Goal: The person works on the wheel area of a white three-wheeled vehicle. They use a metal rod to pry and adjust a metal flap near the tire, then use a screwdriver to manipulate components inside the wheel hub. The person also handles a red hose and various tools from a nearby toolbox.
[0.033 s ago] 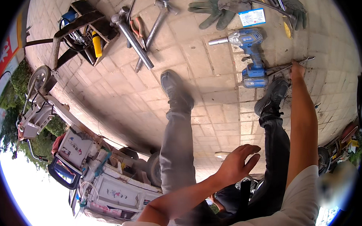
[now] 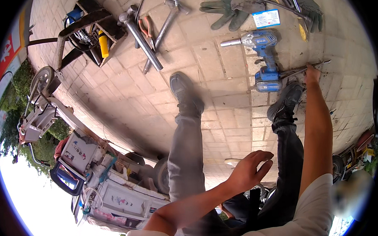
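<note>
My right hand (image 2: 313, 75) reaches down to the paving, its fingers closed on a long, slim metal tool (image 2: 295, 70); its exact kind is too small to make out. That tool's near end lies against the battery base of a blue cordless impact wrench (image 2: 265, 53), which rests on its side with a socket pointing left. My left hand (image 2: 251, 170) hovers over the gap between my legs, fingers loosely bent and thumb apart, holding nothing. Beyond the impact wrench lie grey-green work gloves (image 2: 223, 10) and a blue-and-white card (image 2: 266, 18).
Hammers (image 2: 141, 38) and orange-handled pliers (image 2: 146, 28) lie at the upper left, beside a dark tool carrier (image 2: 85, 17) with a yellow cylinder. More hand tools rest near the right glove (image 2: 310, 9). A white three-wheeled vehicle (image 2: 121, 195) stands at left. Another person (image 2: 238, 208) shows behind my legs.
</note>
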{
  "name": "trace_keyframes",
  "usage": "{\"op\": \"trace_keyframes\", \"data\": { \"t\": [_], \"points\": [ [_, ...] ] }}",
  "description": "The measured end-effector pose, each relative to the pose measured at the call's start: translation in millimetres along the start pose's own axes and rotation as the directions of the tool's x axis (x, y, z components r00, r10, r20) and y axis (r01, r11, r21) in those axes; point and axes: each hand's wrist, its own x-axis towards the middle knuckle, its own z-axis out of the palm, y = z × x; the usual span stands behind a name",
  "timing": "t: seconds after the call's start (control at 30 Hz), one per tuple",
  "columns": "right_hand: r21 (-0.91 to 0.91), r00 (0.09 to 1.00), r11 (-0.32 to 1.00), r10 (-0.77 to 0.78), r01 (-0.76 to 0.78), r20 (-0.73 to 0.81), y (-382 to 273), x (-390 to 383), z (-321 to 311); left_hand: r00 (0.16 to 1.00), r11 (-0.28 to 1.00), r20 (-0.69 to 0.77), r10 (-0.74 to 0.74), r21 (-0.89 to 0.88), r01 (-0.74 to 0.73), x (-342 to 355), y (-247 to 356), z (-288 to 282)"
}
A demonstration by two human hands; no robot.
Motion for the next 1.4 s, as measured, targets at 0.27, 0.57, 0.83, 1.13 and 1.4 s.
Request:
{"op": "trace_keyframes", "data": {
  "t": [0.27, 0.57, 0.83, 1.13, 1.4],
  "points": [
    [-0.501, 0.661, 0.617, -0.742, 0.607, -0.113, -9.6, -41.4, -54.2, 0.987, 0.979, -0.080, -0.136, -0.160, 0.122, -4.7, -41.4, -17.3],
    [-0.186, 0.374, 0.356, -0.587, 0.916, 0.718, -137.1, -478.0, -71.9, 0.823, 0.918, -0.407, 0.397, 0.173, -0.358, -73.5, -26.9, -122.5],
    [0.086, -0.013, 0.215, -0.319, 0.973, 0.948, -163.6, -759.7, 96.9, 0.724, 0.876, -0.690, -0.005, -0.352, -0.329, -245.9, -43.0, -346.3],
    [0.064, -0.424, -0.744, -0.306, 0.666, 0.853, -229.0, -823.8, 387.2, 0.348, 0.633, -0.530, -0.773, -0.613, 0.472, -429.2, -374.7, -185.2],
    [0.006, -0.151, -0.677, -0.155, 0.736, 0.976, -232.4, -840.5, 507.1, 0.246, 0.135, 0.027, -0.969, -0.772, 0.621, -498.6, -295.9, 172.4]
  ]
}}
